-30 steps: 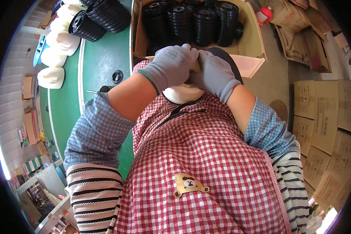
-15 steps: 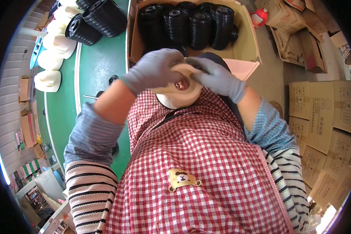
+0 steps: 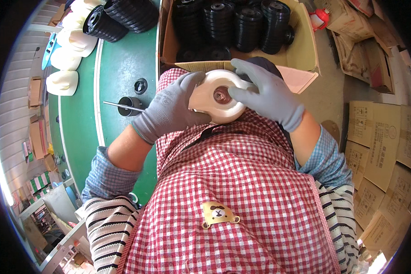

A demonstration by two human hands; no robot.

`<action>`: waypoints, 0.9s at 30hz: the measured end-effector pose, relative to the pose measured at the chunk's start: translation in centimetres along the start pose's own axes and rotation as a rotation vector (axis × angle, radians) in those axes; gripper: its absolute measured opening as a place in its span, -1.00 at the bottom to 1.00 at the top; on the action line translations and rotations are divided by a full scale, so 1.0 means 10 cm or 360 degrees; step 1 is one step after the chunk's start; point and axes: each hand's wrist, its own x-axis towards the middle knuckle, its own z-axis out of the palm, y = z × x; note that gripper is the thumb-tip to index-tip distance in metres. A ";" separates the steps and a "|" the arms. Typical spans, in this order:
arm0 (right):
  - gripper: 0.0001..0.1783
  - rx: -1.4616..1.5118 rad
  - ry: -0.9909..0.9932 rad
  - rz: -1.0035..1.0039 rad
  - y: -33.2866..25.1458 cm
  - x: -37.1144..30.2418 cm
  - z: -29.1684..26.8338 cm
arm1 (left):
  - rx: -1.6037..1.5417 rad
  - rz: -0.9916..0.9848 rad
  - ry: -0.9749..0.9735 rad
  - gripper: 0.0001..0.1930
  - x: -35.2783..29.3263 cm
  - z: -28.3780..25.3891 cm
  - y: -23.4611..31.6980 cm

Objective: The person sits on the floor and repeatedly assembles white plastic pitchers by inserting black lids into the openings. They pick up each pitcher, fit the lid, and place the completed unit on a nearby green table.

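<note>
In front of my apron is a cream round plastic part [image 3: 205,97], like the top of a jug. A round hole in its middle has something reddish-brown and shiny inside. My left hand [image 3: 172,106], in a grey glove, is wrapped round its left side, thumb along the upper edge. On the right side my gloved right hand [image 3: 270,97] grips the rim, its thumb at the central hole and its fingers over the far edge. The underside of the part is hidden.
A green table [image 3: 118,64] on the left bears a black ring [image 3: 140,86], a black cup [image 3: 131,103] with a metal rod, cream parts [image 3: 63,83] and black stacks [image 3: 106,26]. Ahead, an open carton [image 3: 301,59] holds black stacks. Closed cartons [image 3: 374,137] stand on the right.
The cream part has turned so that its round opening faces up more squarely. My left hand has moved down its left side; my right hand's fingers have spread at the rim.
</note>
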 end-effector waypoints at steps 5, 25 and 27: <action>-0.31 -0.0752 -0.0301 0.0162 -0.24 0.33 0.11 | -0.0010 0.0015 -0.0093 -0.04 0.11 -0.13 0.15; -0.17 -0.0434 -0.0562 -0.0014 -0.07 0.55 0.02 | -0.0104 0.0260 0.0000 -0.04 0.19 -0.06 0.02; 0.08 -0.0136 -0.0377 -0.0203 0.01 0.32 -0.12 | -0.0161 0.0199 0.0033 0.00 0.12 -0.03 -0.07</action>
